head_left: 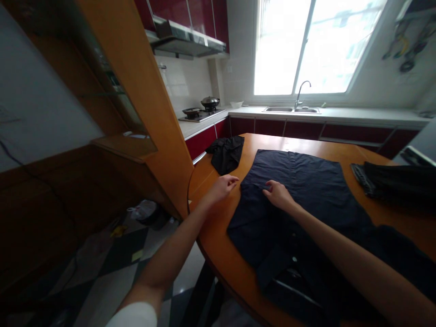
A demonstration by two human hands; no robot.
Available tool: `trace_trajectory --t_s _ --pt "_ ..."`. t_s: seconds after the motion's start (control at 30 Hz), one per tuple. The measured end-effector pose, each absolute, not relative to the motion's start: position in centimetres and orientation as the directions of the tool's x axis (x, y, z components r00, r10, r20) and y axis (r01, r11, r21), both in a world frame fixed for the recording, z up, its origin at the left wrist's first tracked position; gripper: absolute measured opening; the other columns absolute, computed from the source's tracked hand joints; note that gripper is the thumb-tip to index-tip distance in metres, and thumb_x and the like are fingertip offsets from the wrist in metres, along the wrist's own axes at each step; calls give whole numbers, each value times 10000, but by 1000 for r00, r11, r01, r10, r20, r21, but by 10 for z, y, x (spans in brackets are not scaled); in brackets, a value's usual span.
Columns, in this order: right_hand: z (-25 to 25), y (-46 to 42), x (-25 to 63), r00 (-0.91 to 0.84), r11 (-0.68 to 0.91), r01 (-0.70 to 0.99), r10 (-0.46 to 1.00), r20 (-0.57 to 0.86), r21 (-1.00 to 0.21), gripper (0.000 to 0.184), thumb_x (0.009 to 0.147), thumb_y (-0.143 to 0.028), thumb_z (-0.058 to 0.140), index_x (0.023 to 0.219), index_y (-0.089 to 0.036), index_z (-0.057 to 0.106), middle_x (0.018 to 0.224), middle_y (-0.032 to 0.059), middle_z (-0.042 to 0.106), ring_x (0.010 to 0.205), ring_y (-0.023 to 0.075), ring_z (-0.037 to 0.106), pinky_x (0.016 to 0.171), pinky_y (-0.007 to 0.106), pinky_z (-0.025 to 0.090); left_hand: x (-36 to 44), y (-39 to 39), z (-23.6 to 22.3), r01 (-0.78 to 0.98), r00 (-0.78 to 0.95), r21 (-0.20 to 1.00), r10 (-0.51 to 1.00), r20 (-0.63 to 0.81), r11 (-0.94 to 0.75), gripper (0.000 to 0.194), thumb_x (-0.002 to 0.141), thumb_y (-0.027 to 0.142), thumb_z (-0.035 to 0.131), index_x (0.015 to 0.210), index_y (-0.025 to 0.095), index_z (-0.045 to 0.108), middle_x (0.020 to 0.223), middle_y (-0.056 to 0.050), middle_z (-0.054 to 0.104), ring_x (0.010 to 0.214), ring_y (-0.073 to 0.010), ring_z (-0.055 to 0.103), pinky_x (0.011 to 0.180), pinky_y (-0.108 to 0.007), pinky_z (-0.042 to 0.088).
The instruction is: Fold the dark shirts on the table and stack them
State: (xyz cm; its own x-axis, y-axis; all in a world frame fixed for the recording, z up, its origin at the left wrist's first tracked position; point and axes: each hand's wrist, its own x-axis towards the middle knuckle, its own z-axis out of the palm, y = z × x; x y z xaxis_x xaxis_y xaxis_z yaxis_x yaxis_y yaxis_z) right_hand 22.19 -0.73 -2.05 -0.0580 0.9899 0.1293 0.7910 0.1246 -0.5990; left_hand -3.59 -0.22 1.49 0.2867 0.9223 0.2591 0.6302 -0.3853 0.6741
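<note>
A dark navy shirt [299, 190] lies spread flat on a round wooden table [218, 218]. My right hand [277, 194] rests on the shirt near its left edge, fingers curled and pinching the cloth. My left hand [223, 186] hovers over the bare table just left of the shirt, fingers loosely bent and holding nothing that I can see. More dark fabric with buttons [293, 268] lies under my right forearm.
A crumpled black garment [226, 152] sits at the table's far left edge. Another dark folded garment [395, 181] lies at the right. A wooden partition [143, 91] stands left of the table. Behind are a stove [200, 111], a sink [291, 109] and a window.
</note>
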Motion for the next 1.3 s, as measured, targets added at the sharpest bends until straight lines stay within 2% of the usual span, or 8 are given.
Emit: trace_trajectory --t_s 0.17,0.27,0.4,0.63,0.83,1.0,1.13,1.3 --pt "-17 -22 231 -85 120 851 992 91 -512 396 893 -362 641 1221 -139 624 904 109 733 828 226 684 742 298 461 -23 60 -5 664 376 625 906 196 -411 194 760 361 768 711 178 729 776 -51 665 763 -196 617 767 -275 488" --pt "-20 -29 235 -110 120 844 993 50 -522 391 885 -375 646 1216 -168 625 868 80 729 780 212 681 696 285 450 -21 66 -20 673 376 610 904 205 -418 219 786 374 756 703 177 708 776 -32 612 733 -173 579 750 -269 475" --pt "-23 -32 235 -151 137 791 988 28 -596 373 858 -233 626 1228 -190 613 786 25 709 687 173 646 628 258 419 -24 63 -34 685 349 593 905 243 -423 191 842 299 720 700 174 693 807 -33 562 774 -175 557 825 -296 455" --pt "-15 -36 232 -135 193 702 981 138 -685 303 866 -225 605 1169 -216 624 713 -16 681 648 155 617 623 250 402 -29 64 -36 686 342 588 904 259 -428 170 843 281 705 706 180 691 818 -41 590 816 -193 578 863 -310 468" --pt "-22 -38 232 -121 102 839 993 0 -535 338 860 -235 647 1197 -219 633 845 50 726 740 202 674 667 278 423 -19 40 -18 645 228 633 898 375 -428 294 975 181 415 984 166 709 1053 -113 679 1035 -233 624 983 -341 450" --pt "-23 -39 232 -143 116 884 989 -26 -452 400 872 -246 626 1270 -241 592 970 80 739 835 238 700 680 294 430 5 -8 -27 431 392 751 854 343 -500 344 887 258 656 1230 234 668 1463 -98 542 1422 -273 411 1213 -404 190" --pt "-20 -44 231 -155 127 909 987 -39 -397 442 885 -252 602 1324 -234 554 1020 102 739 899 260 705 720 312 459 10 -22 -41 532 510 677 831 222 -508 587 867 435 693 1392 210 556 1600 -135 337 1521 -289 204 1228 -470 8" --pt "-20 -52 221 -252 310 914 940 231 -261 415 964 -280 480 1354 -163 563 1302 177 638 1213 294 587 959 381 461 7 -21 -43 620 540 556 815 209 -554 641 926 521 594 1478 217 476 1622 -132 277 1533 -306 134 1224 -505 -17"
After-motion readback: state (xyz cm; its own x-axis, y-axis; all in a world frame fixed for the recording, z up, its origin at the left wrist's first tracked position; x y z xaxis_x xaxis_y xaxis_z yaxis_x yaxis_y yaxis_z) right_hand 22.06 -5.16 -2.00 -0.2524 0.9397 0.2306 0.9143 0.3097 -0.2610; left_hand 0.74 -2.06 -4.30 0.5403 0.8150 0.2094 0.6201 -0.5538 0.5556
